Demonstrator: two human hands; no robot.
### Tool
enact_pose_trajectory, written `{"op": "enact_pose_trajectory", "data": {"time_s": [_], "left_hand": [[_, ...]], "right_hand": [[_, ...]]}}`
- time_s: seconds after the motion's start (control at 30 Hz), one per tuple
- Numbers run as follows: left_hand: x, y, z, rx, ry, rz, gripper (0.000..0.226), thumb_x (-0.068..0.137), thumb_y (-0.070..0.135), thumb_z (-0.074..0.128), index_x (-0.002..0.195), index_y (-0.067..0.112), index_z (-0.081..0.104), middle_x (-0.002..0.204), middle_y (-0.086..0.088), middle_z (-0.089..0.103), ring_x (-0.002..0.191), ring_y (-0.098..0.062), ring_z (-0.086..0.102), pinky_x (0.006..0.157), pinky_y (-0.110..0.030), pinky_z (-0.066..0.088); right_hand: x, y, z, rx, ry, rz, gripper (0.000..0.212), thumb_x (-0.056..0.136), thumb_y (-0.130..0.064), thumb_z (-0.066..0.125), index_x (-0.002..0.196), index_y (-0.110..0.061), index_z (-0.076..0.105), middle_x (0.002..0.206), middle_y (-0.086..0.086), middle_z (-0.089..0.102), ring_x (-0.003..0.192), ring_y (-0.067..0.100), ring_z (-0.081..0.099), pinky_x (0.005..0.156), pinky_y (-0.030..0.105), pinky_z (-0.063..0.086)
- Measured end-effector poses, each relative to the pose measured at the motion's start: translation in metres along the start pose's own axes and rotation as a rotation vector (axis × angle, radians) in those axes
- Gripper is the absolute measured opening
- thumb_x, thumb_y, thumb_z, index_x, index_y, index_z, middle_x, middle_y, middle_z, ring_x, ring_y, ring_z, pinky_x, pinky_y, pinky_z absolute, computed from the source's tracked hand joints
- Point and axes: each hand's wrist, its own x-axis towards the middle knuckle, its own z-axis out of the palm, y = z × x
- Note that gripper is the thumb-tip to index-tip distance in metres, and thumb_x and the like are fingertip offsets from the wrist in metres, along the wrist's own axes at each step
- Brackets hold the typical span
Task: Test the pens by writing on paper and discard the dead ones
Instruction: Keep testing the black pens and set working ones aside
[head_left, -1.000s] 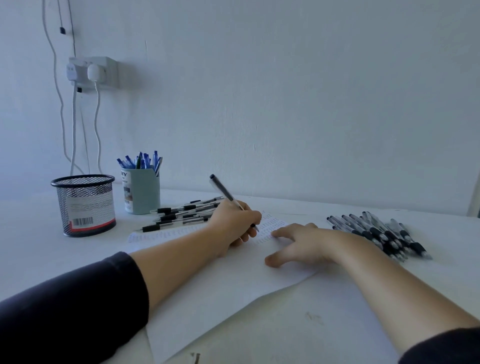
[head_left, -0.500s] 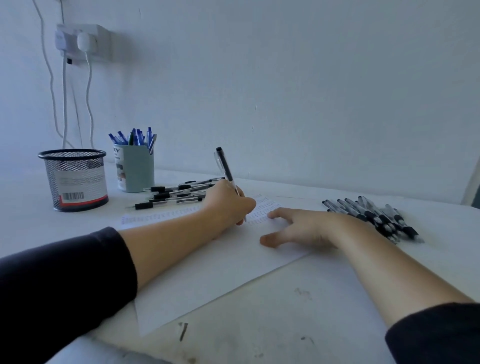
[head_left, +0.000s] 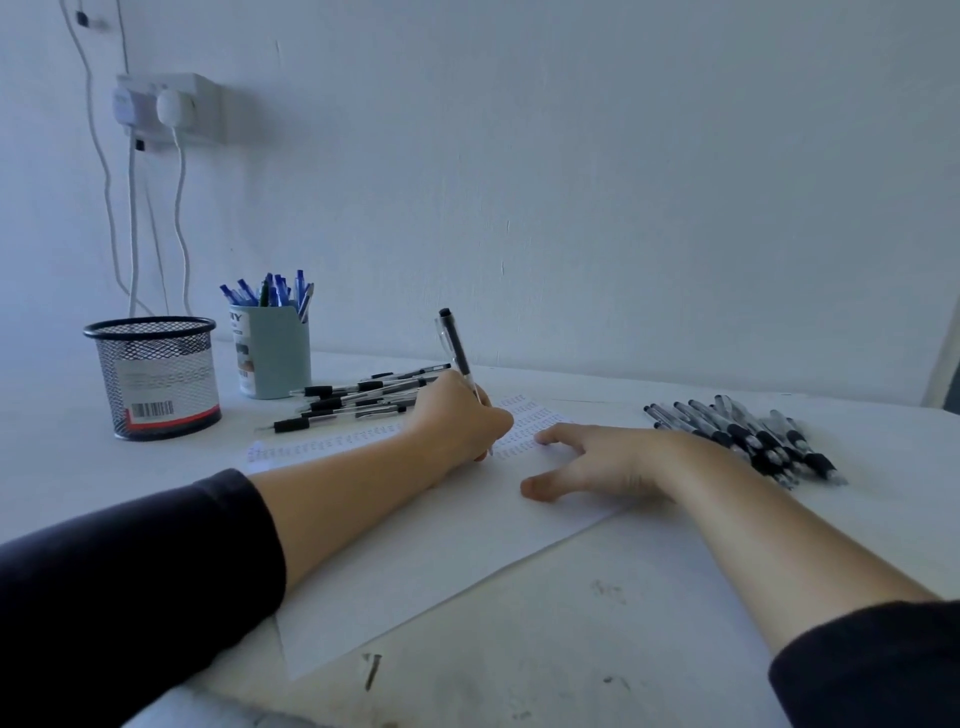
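My left hand (head_left: 460, 418) grips a black pen (head_left: 457, 349), almost upright, its tip hidden behind my fingers against a white sheet of paper (head_left: 415, 551). Rows of small scribbles run across the sheet's far part. My right hand (head_left: 597, 460) lies flat on the paper with fingers spread, holding nothing. A loose group of black pens (head_left: 358, 397) lies beyond the sheet on the left. Another pile of black pens (head_left: 748, 434) lies at the right, just past my right wrist.
A black mesh cup (head_left: 156, 376) with a barcode label stands at the far left. Beside it a pale blue holder (head_left: 275, 351) carries several blue pens. A wall socket (head_left: 166, 106) with cables hangs above. A small dark screw (head_left: 372, 670) lies near the table's front.
The pen has swung from leaning left to nearly upright in my left hand. The view shifted up and down. My right hand stays flat on the paper.
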Motion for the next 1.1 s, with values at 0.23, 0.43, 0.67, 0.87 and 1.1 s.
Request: {"op": "enact_pose_trajectory", "data": {"time_s": [0.23, 0.43, 0.67, 0.87, 1.1], "left_hand": [[-0.0012, 0.0002, -0.0006, -0.039, 0.017, -0.002, 0.006, 0.072, 0.01, 0.057, 0.066, 0.009, 0.059, 0.045, -0.001, 0.057, 0.043, -0.012, 0.046, 0.047, -0.017, 0.036], [-0.0018, 0.0, -0.0004, -0.01, 0.013, 0.013, 0.009, 0.073, 0.01, 0.055, 0.065, 0.01, 0.058, 0.048, -0.001, 0.058, 0.044, -0.011, 0.046, 0.045, -0.016, 0.034], [-0.0021, -0.0001, -0.001, -0.027, 0.018, 0.006, 0.008, 0.072, 0.01, 0.056, 0.065, 0.01, 0.058, 0.046, -0.001, 0.057, 0.044, -0.011, 0.046, 0.045, -0.016, 0.034], [-0.0023, -0.0004, 0.0, 0.003, 0.008, 0.023, 0.009, 0.071, 0.01, 0.057, 0.063, 0.009, 0.059, 0.043, 0.0, 0.055, 0.044, -0.011, 0.045, 0.046, -0.017, 0.035], [-0.0007, -0.001, 0.0009, 0.011, 0.026, 0.013, 0.01, 0.07, 0.01, 0.055, 0.06, 0.01, 0.056, 0.039, 0.002, 0.053, 0.042, -0.012, 0.044, 0.048, -0.018, 0.035]], "right_hand": [[0.001, 0.0003, -0.0003, -0.015, -0.002, 0.001, 0.08, 0.077, -0.062, 0.062, 0.145, -0.043, 0.025, 0.155, -0.01, 0.024, 0.14, 0.016, 0.027, 0.111, 0.035, 0.024], [0.0004, 0.0001, -0.0001, -0.017, -0.001, 0.002, 0.079, 0.078, -0.062, 0.062, 0.145, -0.043, 0.025, 0.155, -0.009, 0.025, 0.14, 0.017, 0.028, 0.11, 0.035, 0.024], [0.0008, 0.0004, 0.0, -0.008, -0.003, 0.003, 0.08, 0.077, -0.061, 0.063, 0.145, -0.044, 0.025, 0.154, -0.01, 0.025, 0.14, 0.016, 0.028, 0.11, 0.035, 0.024], [0.0012, 0.0008, -0.0001, -0.005, -0.003, -0.003, 0.079, 0.078, -0.06, 0.063, 0.145, -0.043, 0.025, 0.155, -0.01, 0.025, 0.14, 0.016, 0.028, 0.109, 0.034, 0.023], [0.0006, 0.0005, 0.0, 0.007, -0.002, -0.003, 0.079, 0.078, -0.06, 0.063, 0.145, -0.042, 0.026, 0.154, -0.009, 0.026, 0.14, 0.016, 0.029, 0.108, 0.034, 0.024]]}}
